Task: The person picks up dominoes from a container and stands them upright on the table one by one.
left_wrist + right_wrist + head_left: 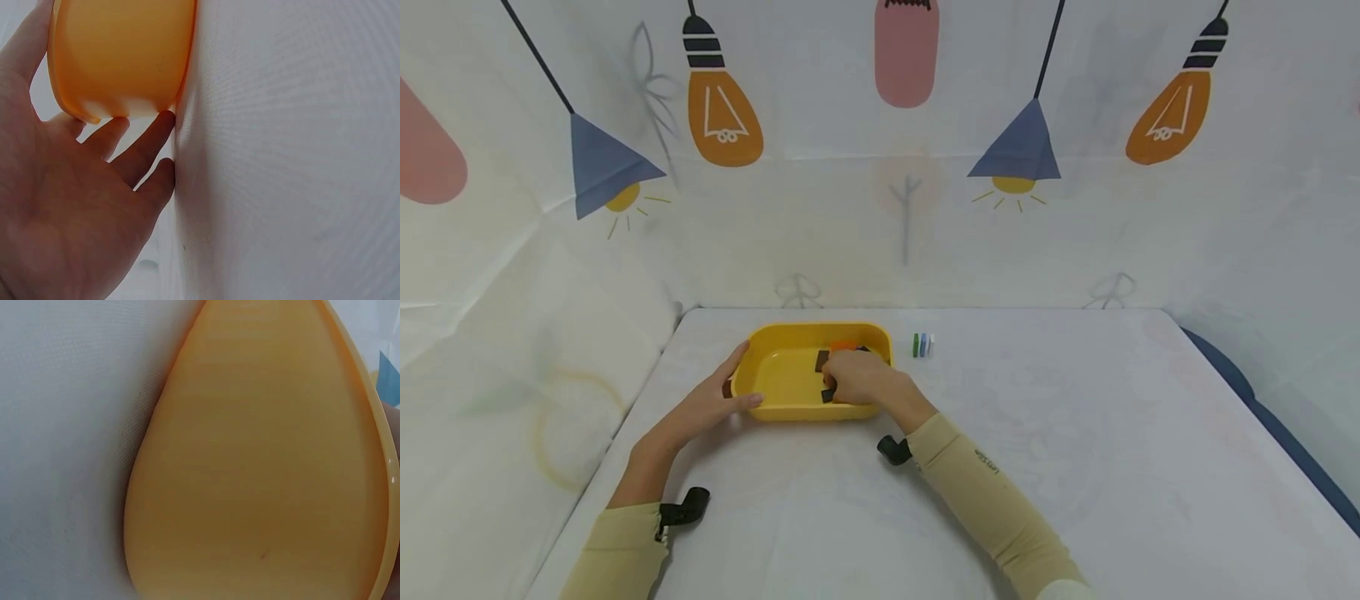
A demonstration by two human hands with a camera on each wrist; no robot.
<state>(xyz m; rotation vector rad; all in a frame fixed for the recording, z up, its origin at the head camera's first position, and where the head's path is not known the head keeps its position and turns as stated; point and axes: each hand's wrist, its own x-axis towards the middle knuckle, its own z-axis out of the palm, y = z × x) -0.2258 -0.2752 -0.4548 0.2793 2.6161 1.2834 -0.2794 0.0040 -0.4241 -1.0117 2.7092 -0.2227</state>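
Note:
A shallow yellow plastic tray [786, 412] stands on the white-covered table. My left hand [711, 404] holds its left end, the thumb over the near rim. In the left wrist view, its fingertips [164, 119] meet the outer wall. My right hand [859, 377] reaches down inside the tray's right half with bent fingers; their tips are hidden, and I cannot tell what they hold. Around them show a dark brown piece [822, 361], a black piece [828, 396] and an orange piece [843, 345]. In the right wrist view the tray's outer wall [256, 462] hides these fingers.
Just right of the tray lie a small green stick [916, 345], a blue stick [923, 345] and a white stick [931, 345], side by side. A white printed curtain [820, 225] hangs behind the table. Black wrist cameras sit on both forearms.

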